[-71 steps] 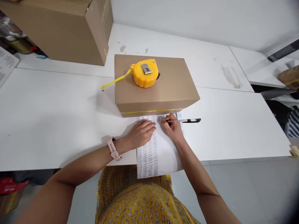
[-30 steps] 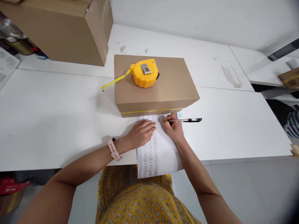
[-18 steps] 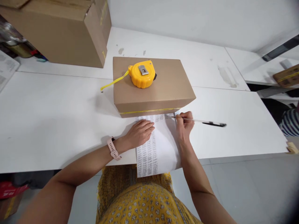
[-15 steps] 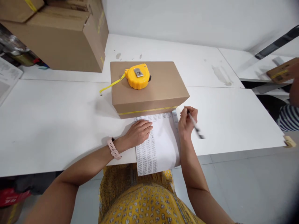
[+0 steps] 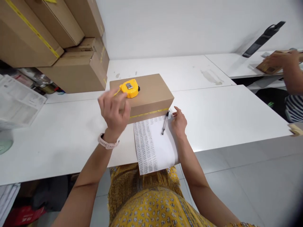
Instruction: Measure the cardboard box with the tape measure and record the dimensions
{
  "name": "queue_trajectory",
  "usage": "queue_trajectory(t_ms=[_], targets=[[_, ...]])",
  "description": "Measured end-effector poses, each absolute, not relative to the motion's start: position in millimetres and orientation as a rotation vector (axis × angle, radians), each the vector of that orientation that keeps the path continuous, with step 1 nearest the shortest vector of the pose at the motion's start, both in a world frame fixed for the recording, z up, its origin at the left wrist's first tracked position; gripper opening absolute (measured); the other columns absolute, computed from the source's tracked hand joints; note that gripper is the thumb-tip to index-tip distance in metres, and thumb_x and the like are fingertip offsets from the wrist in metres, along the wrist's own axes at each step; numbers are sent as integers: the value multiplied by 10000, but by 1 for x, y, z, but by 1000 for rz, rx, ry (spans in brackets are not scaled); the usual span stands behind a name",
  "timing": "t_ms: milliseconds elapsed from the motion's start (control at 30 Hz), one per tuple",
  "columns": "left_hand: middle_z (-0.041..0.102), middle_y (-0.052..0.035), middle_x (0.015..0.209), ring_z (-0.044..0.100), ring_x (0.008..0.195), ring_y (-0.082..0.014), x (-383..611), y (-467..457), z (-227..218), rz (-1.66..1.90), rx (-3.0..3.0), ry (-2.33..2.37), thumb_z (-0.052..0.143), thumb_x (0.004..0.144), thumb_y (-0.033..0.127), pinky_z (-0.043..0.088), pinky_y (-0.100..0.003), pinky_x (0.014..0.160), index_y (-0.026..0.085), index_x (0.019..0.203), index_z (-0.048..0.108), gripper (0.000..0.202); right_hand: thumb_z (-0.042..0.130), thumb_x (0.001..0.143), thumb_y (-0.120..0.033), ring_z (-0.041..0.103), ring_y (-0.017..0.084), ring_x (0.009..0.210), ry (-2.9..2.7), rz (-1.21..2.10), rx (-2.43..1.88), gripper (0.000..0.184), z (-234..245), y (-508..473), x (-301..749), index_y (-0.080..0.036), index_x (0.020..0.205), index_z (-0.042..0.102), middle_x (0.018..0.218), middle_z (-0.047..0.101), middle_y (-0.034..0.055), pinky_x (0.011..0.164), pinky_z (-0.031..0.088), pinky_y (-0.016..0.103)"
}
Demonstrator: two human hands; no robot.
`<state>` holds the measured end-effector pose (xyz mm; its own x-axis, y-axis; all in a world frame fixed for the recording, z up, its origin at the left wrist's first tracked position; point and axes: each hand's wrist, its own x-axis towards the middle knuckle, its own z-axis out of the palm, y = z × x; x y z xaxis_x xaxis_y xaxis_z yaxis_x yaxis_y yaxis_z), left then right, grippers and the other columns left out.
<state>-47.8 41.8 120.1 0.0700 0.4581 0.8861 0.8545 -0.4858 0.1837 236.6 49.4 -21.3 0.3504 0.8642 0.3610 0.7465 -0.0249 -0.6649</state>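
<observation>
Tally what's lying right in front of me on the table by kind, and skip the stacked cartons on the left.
box: 1
tape measure: 1
pen: 1
sheet: 1
Total: 4

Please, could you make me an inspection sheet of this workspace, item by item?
Surface: white table, faint grey stains at the back.
Job's things: printed white paper sheet overhangs the near edge; black-and-clear pen lies on it; closed brown cardboard box stands behind the sheet; yellow tape measure sits on the box.
Clutter: stack of large cardboard cartons back left; loose printed papers far left.
Hands: left hand in the air before the box's left corner, blurred, grip cannot be told; right hand open on the sheet, beside the pen, not holding it.
Cables: nothing seen.
Surroundings: white wall; another person's hand at the next table, right.
</observation>
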Motion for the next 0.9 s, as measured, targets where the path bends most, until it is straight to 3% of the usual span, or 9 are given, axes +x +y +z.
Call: queue_trajectory(t_ms=[67,167,267,400,533,667,900], targets=[[558,-115,1440,494,1336,-313,-48,62,141,-1287,-2033,-1586,656,924,326,445,-585,1100,204,1310,579,412,374,863,-81,611,224,885,-1303,197,-1734,540,-16,50,236,-223,1345,571,1012,704,74,746,439,354],[562,-142,1435,527,1307,-360,-45,90,153,-1085,-2240,-1955,707,870,470,460,-628,1057,198,1404,484,639,403,945,-210,624,211,906,-1121,226,-1568,397,-3,45,233,-212,1307,567,1069,693,99,768,459,354],[622,-153,1326,562,1258,-391,-38,105,151,-976,-2294,-2071,746,807,450,458,-618,1046,214,1310,557,588,441,956,-273,626,208,938,-990,211,-1424,331,16,35,229,-216,1252,578,1086,671,108,784,477,353],[662,-120,1227,603,1178,-335,-23,96,155,-1201,-2397,-2010,743,800,443,469,-514,1038,214,1218,622,491,459,967,-315,650,201,1011,-954,215,-1286,253,53,30,223,-247,1152,616,1081,671,75,838,510,361],[683,-71,1086,664,960,-228,-3,74,172,-1480,-2775,-1930,624,905,508,543,-381,853,211,1176,621,402,504,981,-507,668,197,1038,-1187,679,-1036,308,113,43,213,-269,1107,654,1075,708,53,892,545,362],[667,-54,1017,662,917,-200,5,67,186,-1620,-2874,-1829,658,909,492,531,-347,827,218,1166,564,387,583,901,-678,662,230,1088,-1427,1117,-910,480,170,57,204,-232,1028,706,1060,721,69,950,536,391],[656,-38,996,661,907,-189,-23,75,183,-1761,-2776,-1997,677,880,495,522,-315,789,209,1146,546,411,673,893,-552,659,198,985,-1556,1264,-1010,363,194,74,180,-192,930,698,1018,717,73,933,514,357]])
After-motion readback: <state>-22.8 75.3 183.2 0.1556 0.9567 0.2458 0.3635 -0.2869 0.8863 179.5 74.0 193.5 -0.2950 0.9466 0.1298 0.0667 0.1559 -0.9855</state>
